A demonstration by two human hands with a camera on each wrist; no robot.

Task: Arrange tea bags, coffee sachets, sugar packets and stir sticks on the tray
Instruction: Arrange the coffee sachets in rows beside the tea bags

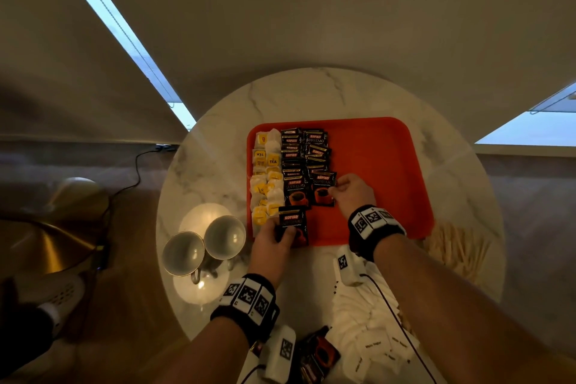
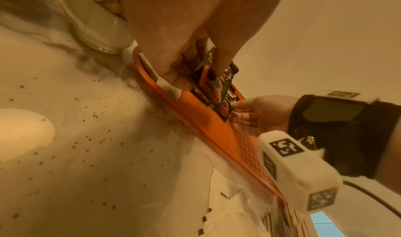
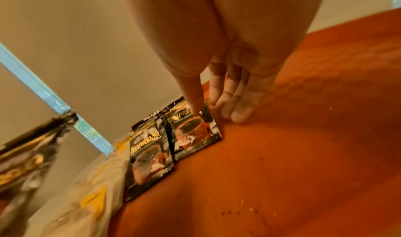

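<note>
On a round marble counter [image 1: 218, 140], an orange tray [image 1: 383, 150] carries two columns of tea bags [image 1: 266, 178] along its left edge and, just beside them, two columns of black coffee sachets [image 1: 304, 153]. The left hand [image 1: 274, 241] pinches one more sachet [image 1: 293, 224] — thumb on its face, fingers curled behind — at the tray's near-left corner, its top touching the nearest sachet of the left coffee column. The right hand [image 1: 352, 192] has its thumb pressed on the nearest sachet of the right column [image 1: 324, 188], the other fingers [image 3: 236, 101] held straight and close together with their tips on the bare tray just beside that sachet's edge. Off the tray, two cups [image 1: 204, 245] stand left of its near-left corner, a heap of pale stir sticks [image 1: 458, 246] lies at its near-right corner, white sugar packets [image 1: 367, 321] are spread under the right forearm — and a few more dark sachets [image 1: 318, 352] lie beside them at the counter's near edge.
</note>
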